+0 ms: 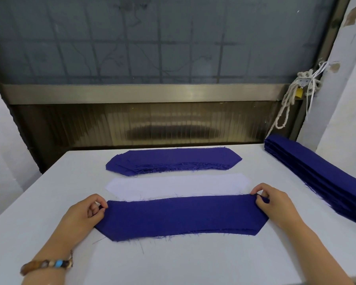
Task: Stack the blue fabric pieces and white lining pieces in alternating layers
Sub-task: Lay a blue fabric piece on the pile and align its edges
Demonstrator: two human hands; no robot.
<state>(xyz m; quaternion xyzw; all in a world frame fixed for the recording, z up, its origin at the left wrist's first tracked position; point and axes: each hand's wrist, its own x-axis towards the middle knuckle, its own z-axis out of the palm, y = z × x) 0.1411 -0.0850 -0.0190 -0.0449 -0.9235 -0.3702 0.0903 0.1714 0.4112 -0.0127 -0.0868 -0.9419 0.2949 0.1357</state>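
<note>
— Where is the blue fabric piece [181, 215] lying?

— It is lying flat on the white table [193, 262], nearest the person, its far edge meeting or just overlapping the white lining pieces [177, 187]. Beyond those, a stack of blue pieces [173, 161] is sitting near the table's far edge.

— And what are the hands doing?

— The left hand [88, 210] is pinching the piece's left end between thumb and fingers. The right hand [273, 204] is pinching the far right corner the same way.

— How is the cloth likely to be handling?

— It is looking light, limp and frayed along the edges, so it is probably going to sag if lifted by one end. Taking it at both ends, as the person is doing, is the sound choice, with gentle tension against wrinkles.

— Is anything lying beneath it?

— Hard to say; its edge may be hiding further layers.
</note>
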